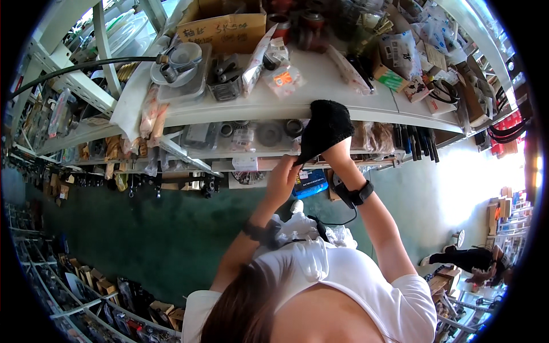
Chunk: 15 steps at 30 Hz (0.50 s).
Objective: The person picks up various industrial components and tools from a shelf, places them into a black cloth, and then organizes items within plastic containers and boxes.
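Black fabric glove (327, 123), over the right hand (337, 150) at the near edge of the white shelf (383, 107), overlapping that edge in my view. I read the step as working the glove on or off; can't tell which. Next move, I judge, calls for a firm tug against a steady right wrist. Left hand (281, 176), nearer the wearer than the shelf edge: fingers closed on the glove's drawn-out end. Right fingers covered; I can't tell how far open.

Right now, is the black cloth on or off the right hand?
On: the black cloth covers the right hand, hiding its fingers; the left hand pinches its lower corner.
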Available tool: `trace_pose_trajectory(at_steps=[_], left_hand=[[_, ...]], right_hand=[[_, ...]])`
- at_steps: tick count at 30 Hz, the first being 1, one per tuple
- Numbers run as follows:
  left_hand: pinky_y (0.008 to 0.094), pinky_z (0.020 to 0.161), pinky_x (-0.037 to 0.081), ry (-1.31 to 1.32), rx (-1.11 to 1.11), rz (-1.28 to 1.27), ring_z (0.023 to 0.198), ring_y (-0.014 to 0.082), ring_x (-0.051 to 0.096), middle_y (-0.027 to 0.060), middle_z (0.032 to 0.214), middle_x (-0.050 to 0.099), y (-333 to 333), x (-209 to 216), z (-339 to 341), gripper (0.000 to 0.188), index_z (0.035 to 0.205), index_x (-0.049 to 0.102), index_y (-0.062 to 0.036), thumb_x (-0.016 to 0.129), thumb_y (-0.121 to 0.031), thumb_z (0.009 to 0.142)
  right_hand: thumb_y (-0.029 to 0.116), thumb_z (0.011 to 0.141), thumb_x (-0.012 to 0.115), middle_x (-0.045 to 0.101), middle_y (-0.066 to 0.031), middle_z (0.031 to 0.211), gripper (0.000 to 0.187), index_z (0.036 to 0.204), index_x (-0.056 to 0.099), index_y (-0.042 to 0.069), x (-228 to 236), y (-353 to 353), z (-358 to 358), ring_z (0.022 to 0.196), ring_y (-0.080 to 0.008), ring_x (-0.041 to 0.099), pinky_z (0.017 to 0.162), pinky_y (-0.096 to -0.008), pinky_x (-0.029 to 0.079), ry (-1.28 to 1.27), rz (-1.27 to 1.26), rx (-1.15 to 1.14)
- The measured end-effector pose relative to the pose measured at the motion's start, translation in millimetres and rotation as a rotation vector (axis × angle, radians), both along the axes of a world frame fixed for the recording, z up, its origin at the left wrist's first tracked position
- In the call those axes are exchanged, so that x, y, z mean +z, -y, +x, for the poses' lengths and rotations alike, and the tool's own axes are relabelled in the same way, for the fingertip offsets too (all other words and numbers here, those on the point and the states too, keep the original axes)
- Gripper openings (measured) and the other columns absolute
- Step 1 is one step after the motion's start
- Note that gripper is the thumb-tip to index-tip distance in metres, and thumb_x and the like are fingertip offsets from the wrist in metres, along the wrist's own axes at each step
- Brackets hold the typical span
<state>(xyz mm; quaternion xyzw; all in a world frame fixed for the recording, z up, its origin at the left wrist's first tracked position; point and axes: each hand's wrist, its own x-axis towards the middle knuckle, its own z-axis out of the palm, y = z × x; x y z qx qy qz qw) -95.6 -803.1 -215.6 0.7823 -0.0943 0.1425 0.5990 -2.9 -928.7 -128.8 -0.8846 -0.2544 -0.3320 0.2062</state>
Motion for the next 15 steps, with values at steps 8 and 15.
trace_pose_trajectory(at_steps=[8, 15], left_hand=[[0.0251, 0.061, 0.045, -0.094, 0.204, -0.049, 0.068, 0.0129, 0.059, 0.0052, 0.076, 0.055, -39, -23, -20, 0.013, 0.096, 0.049, -0.0016, 0.046, -0.013, 0.091], [0.0264, 0.064, 0.044, -0.088, 0.362, -0.12, 0.069, 0.0143, 0.06, 0.0062, 0.077, 0.055, -59, -23, -29, 0.015, 0.093, 0.048, -0.002, 0.044, -0.017, 0.091]], right_hand=[[0.02, 0.061, 0.059, 0.055, -0.0163, 0.082, 0.031, 0.087, 0.056, 0.003, 9, -70, -9, 0.08, -0.0343, 0.053, 0.072, -0.0407, 0.043, -0.027, -0.027, 0.184], [0.013, 0.065, 0.055, 0.053, -0.0177, 0.084, 0.028, 0.092, 0.054, 0.003, 3, -117, -11, 0.08, -0.0362, 0.051, 0.071, -0.0413, 0.043, -0.122, -0.06, 0.271]])
